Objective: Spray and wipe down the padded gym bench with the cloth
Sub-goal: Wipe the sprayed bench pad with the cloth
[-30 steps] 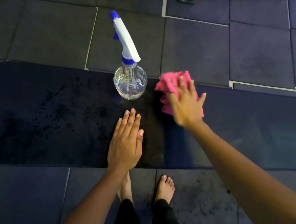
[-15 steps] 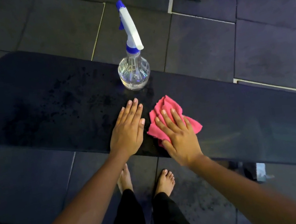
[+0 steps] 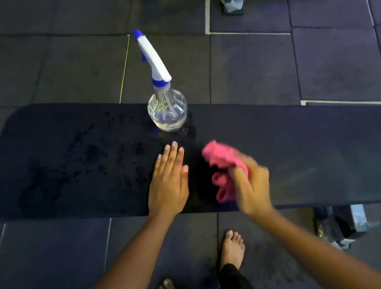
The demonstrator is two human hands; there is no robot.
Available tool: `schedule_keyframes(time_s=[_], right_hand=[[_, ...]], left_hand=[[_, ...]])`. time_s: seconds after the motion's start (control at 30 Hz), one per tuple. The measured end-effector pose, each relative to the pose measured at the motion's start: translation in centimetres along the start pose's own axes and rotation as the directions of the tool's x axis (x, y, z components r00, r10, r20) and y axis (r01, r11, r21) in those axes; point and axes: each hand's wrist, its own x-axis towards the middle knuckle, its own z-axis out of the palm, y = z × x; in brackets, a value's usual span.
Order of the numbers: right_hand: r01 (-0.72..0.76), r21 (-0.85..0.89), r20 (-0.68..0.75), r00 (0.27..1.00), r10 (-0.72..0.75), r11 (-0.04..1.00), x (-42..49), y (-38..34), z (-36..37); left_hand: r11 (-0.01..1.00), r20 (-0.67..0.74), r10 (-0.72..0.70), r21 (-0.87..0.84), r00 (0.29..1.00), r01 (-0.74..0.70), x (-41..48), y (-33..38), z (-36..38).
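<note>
The dark padded bench runs left to right across the view, its left half speckled with wet spray marks. A clear spray bottle with a white and blue trigger head stands upright on the bench's far edge. My left hand lies flat on the pad, fingers together, just in front of the bottle. To its right, my right hand is blurred and grips a crumpled pink cloth against the pad's near half.
Dark rubber floor tiles surround the bench. My two bare feet stand at its near side. A bench leg with a plastic-wrapped foot shows under the right part. Another wrapped equipment foot stands on the floor beyond.
My right hand has swept the cloth from the far edge toward the near edge, and it now sits bunched in the fingers rather than flat under the palm. My left hand has stayed planted.
</note>
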Motion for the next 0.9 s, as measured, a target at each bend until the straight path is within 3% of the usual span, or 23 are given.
schedule_keyframes(time_s=[0.1, 0.2, 0.27, 0.53, 0.63, 0.73, 0.83, 0.9], right_hand=[[0.175, -0.261, 0.060, 0.984, -0.165, 0.949, 3.9, -0.2, 0.6], [0.224, -0.540, 0.285, 0.956, -0.074, 0.812, 4.7, 0.7, 1.7], [0.264, -0.667, 0.342, 0.939, -0.029, 0.697, 3.2, 1.8, 2.4], [0.381, -0.693, 0.477, 0.879, -0.008, 0.612, -4.9, 3.0, 1.6], [0.294, -0.607, 0.419, 0.908, -0.017, 0.738, -7.0, 1.9, 1.7], [0.121, -0.410, 0.190, 0.981, -0.046, 0.904, -6.3, 0.5, 2.1], [0.047, -0.349, -0.042, 0.997, -0.066, 0.936, -3.4, -0.2, 2.1], [0.037, -0.388, -0.013, 0.999, -0.045, 0.921, -1.5, -0.4, 2.1]], left_hand=[[1.000, -0.007, 0.009, -0.029, 1.000, -0.009, -0.1, 0.1, -0.1], [0.999, 0.002, 0.006, -0.045, 1.000, -0.006, -0.1, 0.1, -0.3], [0.998, 0.010, 0.016, -0.062, 1.000, -0.016, -0.1, 0.1, -0.5], [0.994, 0.064, 0.074, -0.089, 0.995, -0.068, -0.3, -0.7, -1.0], [0.995, 0.107, 0.075, -0.072, 0.991, -0.067, -0.2, -1.0, -1.1], [0.995, 0.145, 0.065, -0.082, 0.987, -0.053, 0.1, -1.2, -1.4], [0.993, 0.161, 0.088, -0.094, 0.983, -0.073, 0.1, -1.5, -1.5], [0.992, 0.156, 0.107, -0.079, 0.982, -0.095, 0.0, -1.7, -1.4]])
